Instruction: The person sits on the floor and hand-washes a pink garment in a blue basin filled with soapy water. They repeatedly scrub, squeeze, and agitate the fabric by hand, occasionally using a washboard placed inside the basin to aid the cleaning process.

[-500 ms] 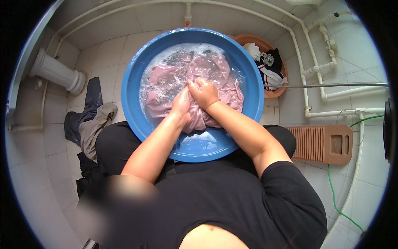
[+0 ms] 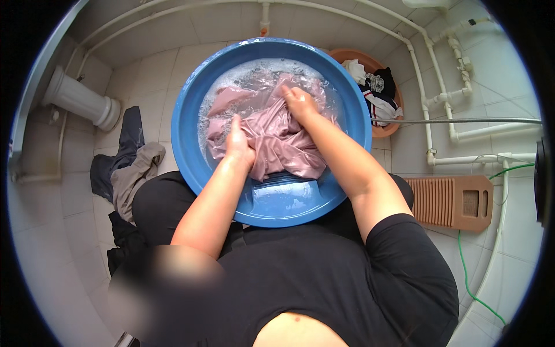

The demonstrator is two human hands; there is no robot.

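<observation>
A wet pink garment (image 2: 277,136) lies bunched in soapy water inside a large blue washtub (image 2: 184,124). My right hand (image 2: 302,104) is closed on a raised fold at the garment's far side. At its left side my left hand (image 2: 240,144) grips the cloth, thumb pointing up; the other fingers are partly hidden by the fabric. Between my hands the cloth is drawn into folds, and its near part rests by the ridged, sloping blue panel (image 2: 284,195) at the tub's near side.
An orange basin (image 2: 396,95) with black and white clothes stands beyond the tub, right. A brown washboard (image 2: 448,201) lies at right, near a green hose (image 2: 467,283) and white pipes (image 2: 428,110). Dark and grey-brown clothes (image 2: 134,168) lie on the left floor by a white pedestal (image 2: 81,98).
My hands were close together on the garment and have moved apart. The right went farther away and slightly right, lifting a fold; the left shifted slightly left. More of the ridged panel shows.
</observation>
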